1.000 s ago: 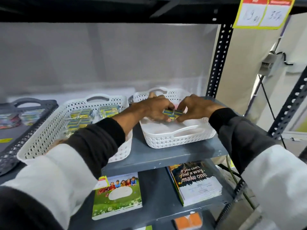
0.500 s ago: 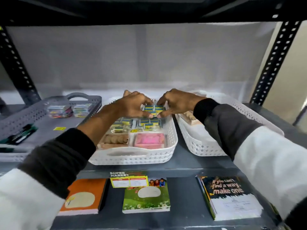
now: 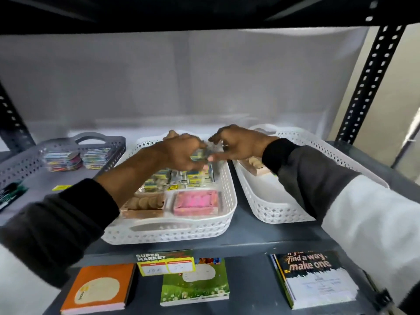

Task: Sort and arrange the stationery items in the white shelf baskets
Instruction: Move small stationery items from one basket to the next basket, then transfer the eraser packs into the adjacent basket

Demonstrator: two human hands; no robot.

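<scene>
A small yellow-and-blue packet is pinched in my left hand above the back of the middle white basket. My right hand is just right of it, forefinger lifted and thumb tip at the packet's edge; the view is blurred there. Below lie several similar yellow-and-blue packets, with a pink box and a brown box of round pieces at the front. The right white basket holds a wooden item, partly hidden by my right sleeve.
A grey basket on the left holds colourful packets. On the lower shelf lie an orange notebook, a green notebook and a dark book, below a price tag. A black perforated post stands at the right.
Both hands carried the packet from the right basket over to the middle basket, and the view swung left. The right forefinger has now lifted off the packet.
</scene>
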